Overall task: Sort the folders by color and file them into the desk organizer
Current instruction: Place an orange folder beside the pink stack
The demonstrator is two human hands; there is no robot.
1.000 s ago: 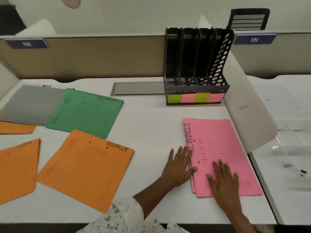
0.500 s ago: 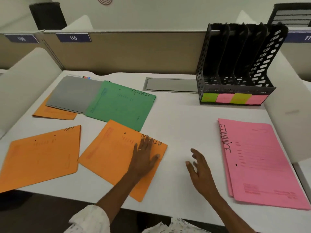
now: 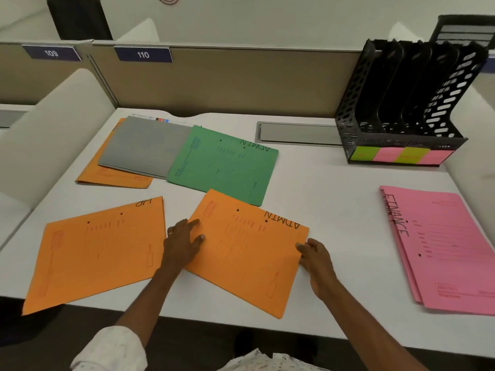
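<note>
1. The orange ADMIN folder (image 3: 246, 250) is lain flat at lower centre of the bench (image 3: 329, 199).
2. Its left edge is pressed by the open left hand (image 3: 184, 243).
3. Its right edge seems pinched by the right hand (image 3: 316, 259).
4. The desk organizer (image 3: 401, 108) is stood at upper right.

White worktop (image 3: 334, 199), partitioned. Tan divider panel (image 3: 241, 79) along the 12 o'clock edge, carrying two blue number plates: "109" (image 3: 51, 53) at 10 o'clock, "110" (image 3: 143, 54) just right of it. Grey metal cable tray (image 3: 297, 133) recessed near 1 o'clock. White curved side screen (image 3: 51, 132) at 9 o'clock. Dark chair back (image 3: 79, 18) beyond the divider.
</note>
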